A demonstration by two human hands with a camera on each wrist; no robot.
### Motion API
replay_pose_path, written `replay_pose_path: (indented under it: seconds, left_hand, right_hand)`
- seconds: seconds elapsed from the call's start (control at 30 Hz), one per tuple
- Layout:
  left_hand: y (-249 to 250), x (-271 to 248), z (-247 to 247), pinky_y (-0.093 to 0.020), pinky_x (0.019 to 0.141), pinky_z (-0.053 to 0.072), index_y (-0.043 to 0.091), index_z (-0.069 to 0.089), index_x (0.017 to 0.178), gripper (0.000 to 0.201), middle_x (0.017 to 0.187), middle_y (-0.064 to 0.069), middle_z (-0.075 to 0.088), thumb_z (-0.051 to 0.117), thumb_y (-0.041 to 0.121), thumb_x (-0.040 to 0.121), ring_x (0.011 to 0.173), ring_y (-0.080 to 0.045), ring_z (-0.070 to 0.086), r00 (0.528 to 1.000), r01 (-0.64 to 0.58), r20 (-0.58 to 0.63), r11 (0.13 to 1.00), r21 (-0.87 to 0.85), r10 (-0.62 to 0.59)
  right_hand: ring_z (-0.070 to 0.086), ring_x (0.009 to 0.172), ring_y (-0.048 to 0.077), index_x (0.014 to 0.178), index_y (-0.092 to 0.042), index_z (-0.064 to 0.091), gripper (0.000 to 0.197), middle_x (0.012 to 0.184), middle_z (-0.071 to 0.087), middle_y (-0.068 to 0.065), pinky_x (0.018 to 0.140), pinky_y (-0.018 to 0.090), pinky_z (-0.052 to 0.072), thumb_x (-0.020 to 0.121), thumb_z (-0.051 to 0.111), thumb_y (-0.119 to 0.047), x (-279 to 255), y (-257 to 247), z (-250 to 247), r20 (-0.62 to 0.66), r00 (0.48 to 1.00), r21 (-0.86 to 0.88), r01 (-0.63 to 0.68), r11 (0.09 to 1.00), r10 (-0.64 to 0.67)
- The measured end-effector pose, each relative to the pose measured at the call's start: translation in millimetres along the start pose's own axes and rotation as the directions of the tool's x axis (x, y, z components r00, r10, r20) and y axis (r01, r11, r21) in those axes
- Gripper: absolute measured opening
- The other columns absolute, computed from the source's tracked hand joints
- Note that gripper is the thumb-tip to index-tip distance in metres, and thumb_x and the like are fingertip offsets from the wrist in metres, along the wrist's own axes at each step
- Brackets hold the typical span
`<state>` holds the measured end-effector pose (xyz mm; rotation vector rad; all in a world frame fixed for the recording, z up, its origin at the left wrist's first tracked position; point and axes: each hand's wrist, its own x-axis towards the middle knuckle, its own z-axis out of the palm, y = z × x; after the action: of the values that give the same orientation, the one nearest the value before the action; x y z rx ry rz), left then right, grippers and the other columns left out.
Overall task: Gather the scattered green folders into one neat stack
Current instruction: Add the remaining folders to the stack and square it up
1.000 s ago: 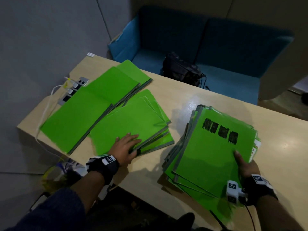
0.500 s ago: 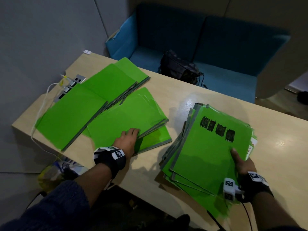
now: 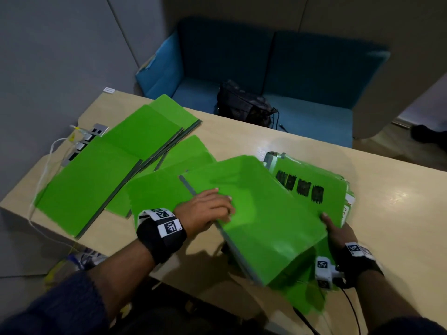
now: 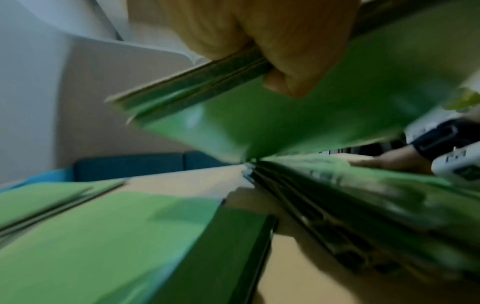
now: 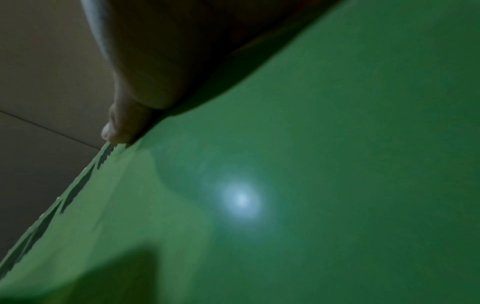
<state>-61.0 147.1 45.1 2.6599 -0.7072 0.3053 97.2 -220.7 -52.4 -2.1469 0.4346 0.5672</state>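
1. Green folders sit in three places, taking the growing stack (image 3: 312,189) as the landmark: the stack itself on the wooden table (image 3: 399,189), a bundle (image 3: 261,221) carried in over the stack's left half, and the spread folders (image 3: 108,170) lying well to the left of the stack.
2. Your left hand (image 3: 205,209) has changed most. A second ago it lay flat on the small pile left of the stack; now its fingers are curled round the grey spine edge of the bundle (image 4: 197,82), which is lifted off the table and tilted over the stack.
3. Your right hand (image 3: 338,234) still holds the stack's near right corner, thumb on top of the cover (image 5: 285,185); the fingers underneath are hidden, so you cannot tell how far they wrap.
4. That means one more clump is about to join the stack, and I judge the task roughly halfway: the spread folders to the left of the stack are still untouched.
5. The stack's edges are fanned and not yet squared, so expect to tap them level.
6. Writing: the stack's top cover carries four black scribbled-out blocks (image 3: 300,187); nothing is legible. Red print shows on a white sheet at the stack's right edge, too small to read.
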Motion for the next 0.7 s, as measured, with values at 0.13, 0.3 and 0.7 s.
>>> replay_pose_path:
  seconds: [0.13,0.3,0.7]
  left_hand:
    - [-22,-9,32,-0.054,0.112,0.022,0.021,0.062,0.08,0.053,0.13,-0.009,0.057,0.081,-0.012,0.044,0.135,-0.028,0.037,0.966,0.202,0.154,0.979,0.037,-0.205]
    - [-31,-14,50,-0.045,0.105,0.04,0.01,0.047,0.132,0.069,0.138,-0.021,0.043,0.058,-0.011,0.068,0.122,-0.038,0.048,0.42,0.889,0.059,0.398,-0.225,-0.905]
    - [-27,57,45,-0.033,0.084,0.043,0.017,0.028,0.143,0.051,0.125,-0.009,0.05,0.049,0.011,0.097,0.108,-0.032,0.054,0.329,0.892,0.336,0.174,-0.417,-0.882]
  right_hand:
    - [0.063,0.079,0.028,0.111,-0.011,0.062,0.055,0.098,0.066,0.016,0.066,0.032,0.047,0.085,0.059,-0.06,-3,-1,0,-0.002,1.0,0.022,-0.01,1.0,0.01]
    - [0.064,0.071,0.027,0.11,-0.009,0.063,0.052,0.089,0.067,0.013,0.059,0.029,0.049,0.088,0.058,-0.056,-6,-1,2,-0.011,1.0,0.044,-0.015,0.999,0.015]
    - [0.062,0.071,0.026,0.117,-0.01,0.057,0.052,0.092,0.067,0.012,0.057,0.027,0.043,0.094,0.048,-0.055,-7,-1,3,-0.02,0.999,0.026,-0.034,0.999,0.035]
